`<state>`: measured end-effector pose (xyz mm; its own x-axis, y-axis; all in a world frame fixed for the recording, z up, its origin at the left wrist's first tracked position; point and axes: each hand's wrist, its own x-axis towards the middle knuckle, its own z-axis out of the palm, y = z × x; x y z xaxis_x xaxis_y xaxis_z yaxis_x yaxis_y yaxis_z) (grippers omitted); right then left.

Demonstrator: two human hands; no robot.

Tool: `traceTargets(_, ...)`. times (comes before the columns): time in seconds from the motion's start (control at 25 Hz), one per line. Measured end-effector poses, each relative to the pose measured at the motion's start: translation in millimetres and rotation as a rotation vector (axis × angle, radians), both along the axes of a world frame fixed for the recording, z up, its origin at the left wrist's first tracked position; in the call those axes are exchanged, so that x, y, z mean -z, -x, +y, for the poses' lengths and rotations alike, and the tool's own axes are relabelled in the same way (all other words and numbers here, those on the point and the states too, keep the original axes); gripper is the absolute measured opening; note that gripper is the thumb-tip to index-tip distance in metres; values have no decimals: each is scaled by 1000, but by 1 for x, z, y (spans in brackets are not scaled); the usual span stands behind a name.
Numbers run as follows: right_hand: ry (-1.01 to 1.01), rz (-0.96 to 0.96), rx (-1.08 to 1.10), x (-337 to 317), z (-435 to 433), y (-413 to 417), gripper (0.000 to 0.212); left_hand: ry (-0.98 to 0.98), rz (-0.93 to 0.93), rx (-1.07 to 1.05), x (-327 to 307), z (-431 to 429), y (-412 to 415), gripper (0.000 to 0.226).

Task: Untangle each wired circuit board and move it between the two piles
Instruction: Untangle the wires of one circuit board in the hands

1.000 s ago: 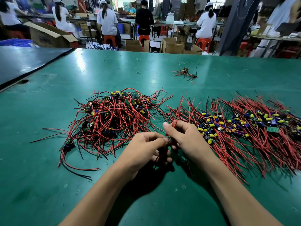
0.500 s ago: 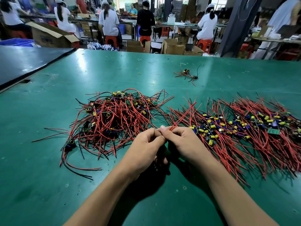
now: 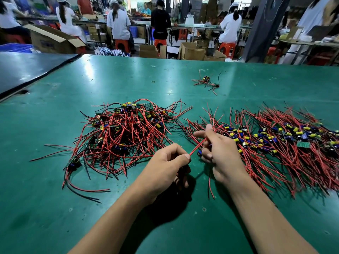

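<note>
Above the green counter [image 3: 55, 198], between the two piles, both hands hold one wired circuit board [image 3: 199, 153]. The left hand [image 3: 165, 167] has its fingers curled, with thumb and forefinger pinching the end of the board's red wire [image 3: 199, 145]. The wire runs taut up to the right hand [image 3: 220, 151], whose fingers close around the small board and its leads. The tangled pile [image 3: 124, 132] lies to the left and the combed-out pile [image 3: 275, 143] to the right. A stray board [image 3: 207, 79] sits well apart, farther back.

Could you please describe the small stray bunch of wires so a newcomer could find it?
Start at the green table. Past the left pile and right pile, toward its far edge, lies the stray bunch. Unlike them, it is tiny and sits alone.
</note>
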<state>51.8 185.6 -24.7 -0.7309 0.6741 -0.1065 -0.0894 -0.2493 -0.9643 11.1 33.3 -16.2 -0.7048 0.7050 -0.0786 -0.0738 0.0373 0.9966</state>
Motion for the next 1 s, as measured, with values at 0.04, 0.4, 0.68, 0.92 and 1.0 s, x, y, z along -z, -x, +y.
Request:
traceTargets(0.04, 249, 51, -53, -4, 2, 0, 54, -5, 11, 6, 0, -1, 1, 13)
traceTargets(0.4, 159, 0, -346, -9, -3, -3, 44, -13, 7, -13, 6, -6, 5, 13)
traceTargets(0.68, -332, 4, -90, 4, 4, -4, 12, 7, -42, 70, 3, -11, 8, 17)
traceTargets(0.92, -612, -78, 177, 11, 25, -7, 33, 32, -33, 114, 2, -7, 4, 14)
traceTargets(1.0, -380, -4, 141, 8, 28, -6, 38, -7, -89, 72, 1, -8, 6, 12)
